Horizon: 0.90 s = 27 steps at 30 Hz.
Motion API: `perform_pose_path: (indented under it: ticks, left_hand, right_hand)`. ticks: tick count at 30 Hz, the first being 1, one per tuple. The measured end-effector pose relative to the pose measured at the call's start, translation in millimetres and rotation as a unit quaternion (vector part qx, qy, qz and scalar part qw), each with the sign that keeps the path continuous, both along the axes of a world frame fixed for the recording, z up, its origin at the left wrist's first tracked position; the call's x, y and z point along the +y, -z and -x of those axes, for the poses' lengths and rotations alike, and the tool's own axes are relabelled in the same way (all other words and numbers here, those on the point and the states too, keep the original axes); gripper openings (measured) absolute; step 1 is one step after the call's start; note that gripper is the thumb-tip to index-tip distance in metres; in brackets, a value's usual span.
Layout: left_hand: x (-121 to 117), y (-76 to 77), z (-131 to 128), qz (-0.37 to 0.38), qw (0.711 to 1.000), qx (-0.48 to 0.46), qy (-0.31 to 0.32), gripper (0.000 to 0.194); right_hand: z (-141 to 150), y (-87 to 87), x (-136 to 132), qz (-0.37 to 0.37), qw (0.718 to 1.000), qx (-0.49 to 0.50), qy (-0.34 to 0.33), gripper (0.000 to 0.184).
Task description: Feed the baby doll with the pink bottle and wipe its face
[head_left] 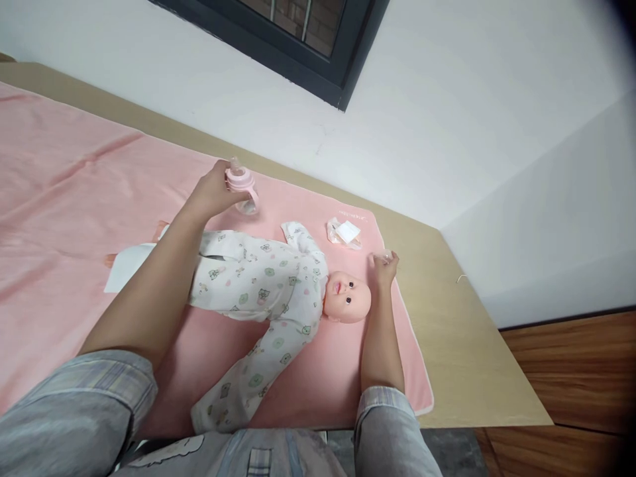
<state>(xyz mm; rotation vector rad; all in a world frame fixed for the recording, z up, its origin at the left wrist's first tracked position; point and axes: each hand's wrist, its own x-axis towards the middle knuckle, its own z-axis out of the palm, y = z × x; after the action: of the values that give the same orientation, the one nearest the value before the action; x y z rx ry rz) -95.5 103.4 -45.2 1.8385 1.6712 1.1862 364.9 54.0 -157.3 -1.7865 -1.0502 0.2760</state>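
From the head camera, the left hand (214,192) was closed around a pink baby bottle (242,187), holding it by its collar just above the pink blanket (59,192), beyond the doll's body. The bottle's teat pointed up and away, and its clear body looked nearly empty, though that was hard to tell. The right hand (384,266) rested at the blanket's far edge just past the doll's head, fingers pinched on a small clear piece, perhaps a cap; what it was could not be made out. The baby doll (278,291) lay on its back across the blanket, dressed in a printed sleepsuit, face up toward the right hand. A white cloth (126,268) lay beside the doll's legs, and a crumpled clear wrapper (344,233) sat near its head. The blanket covered most of the wooden counter (462,344). Judging by this, the bottle was in hand and uncapped but had not reached the doll's mouth.
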Motion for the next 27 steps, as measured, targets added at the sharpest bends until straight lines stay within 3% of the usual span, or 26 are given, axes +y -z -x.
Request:
perform_pose_path:
  ticks: [5, 8, 11, 17, 23, 27]
  left_hand:
    - [-23.6, -17.0, -35.4, -0.063, 0.985, -0.117, 0.112, 0.072]
    - [-46.2, -24.4, -61.1, -0.079, 0.978, -0.1, 0.167, 0.069]
    - [-75.0, -32.1, -84.8, -0.087, 0.972, -0.051, 0.21, 0.066]
    - [-113.8, -37.6, -112.1, -0.09, 0.961, 0.055, 0.255, 0.066]
    - [-117.4, -35.1, -117.1, -0.122, 0.961, 0.094, 0.228, 0.062]
    - [-120.4, -36.7, -117.9, -0.129, 0.962, 0.096, 0.219, 0.061]
  right_hand:
    - [30.3, -66.4, -13.0, -0.084, 0.989, 0.09, -0.077, 0.08]
    - [61.3, -109.0, -34.4, -0.14, 0.966, 0.086, -0.199, 0.082]
    - [96.7, -136.5, -60.7, -0.182, 0.942, 0.039, -0.28, 0.078]
    - [148.7, -149.3, -91.0, -0.24, 0.897, 0.051, -0.369, 0.077]
    - [163.5, -145.5, -94.0, -0.178, 0.892, 0.039, -0.413, 0.065]
    - [170.3, -142.5, -94.7, -0.133, 0.895, 0.048, -0.423, 0.081]
